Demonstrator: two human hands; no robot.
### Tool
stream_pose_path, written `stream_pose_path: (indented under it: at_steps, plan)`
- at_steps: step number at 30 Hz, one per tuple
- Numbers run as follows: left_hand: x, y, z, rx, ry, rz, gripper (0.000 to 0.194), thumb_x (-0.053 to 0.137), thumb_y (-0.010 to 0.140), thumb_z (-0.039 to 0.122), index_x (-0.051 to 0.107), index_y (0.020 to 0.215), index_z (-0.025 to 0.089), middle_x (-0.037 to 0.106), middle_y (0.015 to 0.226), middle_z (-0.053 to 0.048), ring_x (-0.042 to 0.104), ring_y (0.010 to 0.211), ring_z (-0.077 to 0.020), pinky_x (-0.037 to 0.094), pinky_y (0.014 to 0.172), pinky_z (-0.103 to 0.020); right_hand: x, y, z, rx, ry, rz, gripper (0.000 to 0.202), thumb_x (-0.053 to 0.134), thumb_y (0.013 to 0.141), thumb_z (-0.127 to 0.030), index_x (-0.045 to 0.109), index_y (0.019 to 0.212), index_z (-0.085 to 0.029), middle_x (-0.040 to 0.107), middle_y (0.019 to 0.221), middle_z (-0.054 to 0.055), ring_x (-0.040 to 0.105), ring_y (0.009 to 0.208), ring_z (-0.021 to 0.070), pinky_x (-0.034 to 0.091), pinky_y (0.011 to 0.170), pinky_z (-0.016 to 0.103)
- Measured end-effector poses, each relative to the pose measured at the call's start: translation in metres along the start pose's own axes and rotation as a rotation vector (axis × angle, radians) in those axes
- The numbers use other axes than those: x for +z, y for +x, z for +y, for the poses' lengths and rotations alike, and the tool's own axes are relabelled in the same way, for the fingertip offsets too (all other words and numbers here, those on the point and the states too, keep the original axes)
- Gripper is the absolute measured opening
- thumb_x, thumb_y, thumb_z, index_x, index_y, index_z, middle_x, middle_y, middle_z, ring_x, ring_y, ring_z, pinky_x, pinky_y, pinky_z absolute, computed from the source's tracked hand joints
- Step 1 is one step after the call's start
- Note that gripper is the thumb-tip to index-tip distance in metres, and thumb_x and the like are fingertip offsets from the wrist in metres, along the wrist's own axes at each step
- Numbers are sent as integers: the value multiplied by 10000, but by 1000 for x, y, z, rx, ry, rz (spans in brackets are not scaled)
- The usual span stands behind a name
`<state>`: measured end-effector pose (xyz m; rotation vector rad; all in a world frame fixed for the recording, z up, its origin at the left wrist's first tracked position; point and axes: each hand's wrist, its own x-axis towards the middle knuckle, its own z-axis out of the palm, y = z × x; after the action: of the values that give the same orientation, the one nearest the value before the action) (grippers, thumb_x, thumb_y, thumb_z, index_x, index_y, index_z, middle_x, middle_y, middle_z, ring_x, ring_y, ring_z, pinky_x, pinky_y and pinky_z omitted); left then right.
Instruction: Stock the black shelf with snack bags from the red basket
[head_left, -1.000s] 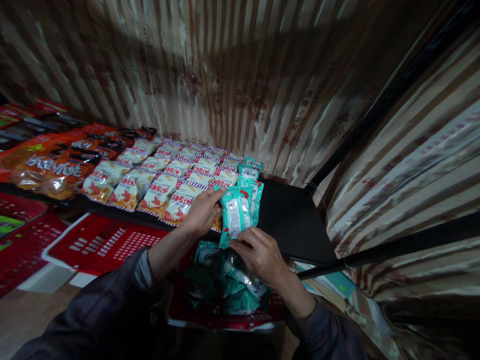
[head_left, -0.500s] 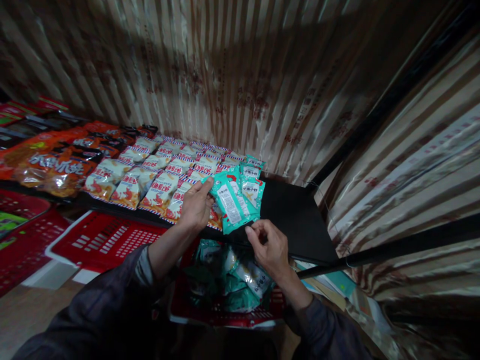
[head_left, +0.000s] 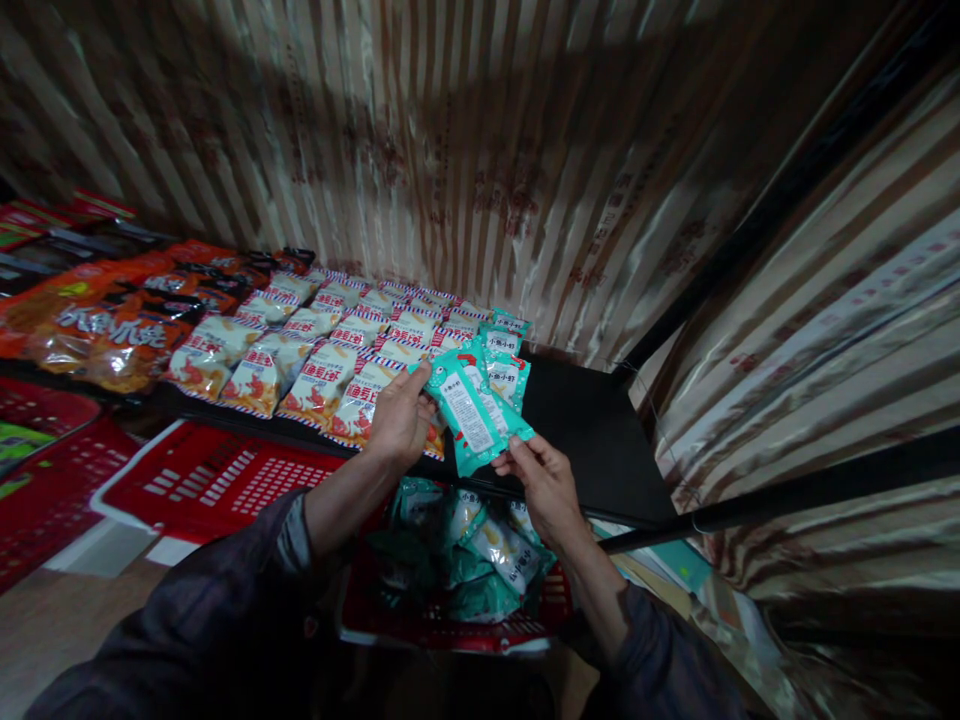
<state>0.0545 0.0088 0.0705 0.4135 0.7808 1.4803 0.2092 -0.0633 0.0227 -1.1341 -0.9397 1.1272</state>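
Teal snack packets (head_left: 469, 410), overlapping with printed backs facing up, are held over the front edge of the black shelf (head_left: 592, 430). The upper left corner is pinched in my left hand (head_left: 401, 415). At the lower right corner, my right hand (head_left: 541, 480) grips the teal packaging between thumb and fingers. Just behind, a column of teal packets (head_left: 504, 375) lies on the shelf, beside rows of white-and-red snack bags (head_left: 322, 385). Below my hands, a red basket (head_left: 450, 632) holds several more teal packets (head_left: 487, 560).
Orange snack bags (head_left: 124, 335) fill the shelf's left part. Red baskets (head_left: 217, 480) stand below the shelf at the left. A striped curtain (head_left: 450, 140) hangs behind, and black frame bars (head_left: 810, 490) run along the right.
My right hand has closed on the lower right corner of the teal packaging, where its fingers were just off it before. The packets have tilted slightly.
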Motion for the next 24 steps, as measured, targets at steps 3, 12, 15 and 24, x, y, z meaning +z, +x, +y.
stream_pose_path:
  at_steps: [3, 12, 15, 24]
  plan:
    - [-3, 5, -3, -13, -29, -12, 126, 709, 730, 186, 585, 753, 180, 670, 705, 19, 633, 642, -105, 518, 648, -216, -1, -1, 1, -32, 16, 36, 333, 733, 716, -496, 663, 658, -175, 648, 567, -2, 589, 511, 114, 494, 535, 236]
    - [-5, 5, 0, -211, -36, -150, 134, 624, 792, 284, 609, 816, 153, 676, 681, -11, 634, 609, -136, 534, 639, -268, -5, 4, 6, -29, -2, 65, 294, 699, 744, -456, 643, 671, -176, 622, 566, -10, 571, 519, 112, 476, 539, 232]
    - [-3, 3, -1, -196, -46, -156, 127, 605, 818, 271, 611, 847, 148, 698, 729, -25, 653, 651, -144, 545, 672, -280, -9, 9, 14, -65, -77, 127, 271, 676, 761, -444, 644, 840, -187, 618, 664, -9, 582, 595, 122, 494, 564, 237]
    - [-2, -5, -12, -97, -3, -206, 157, 616, 831, 251, 641, 913, 119, 732, 880, -72, 681, 778, -172, 547, 708, -287, -17, 3, 5, -839, -958, 231, 475, 533, 840, -121, 553, 1286, -281, 525, 1208, 115, 478, 1168, 275, 449, 967, 483]
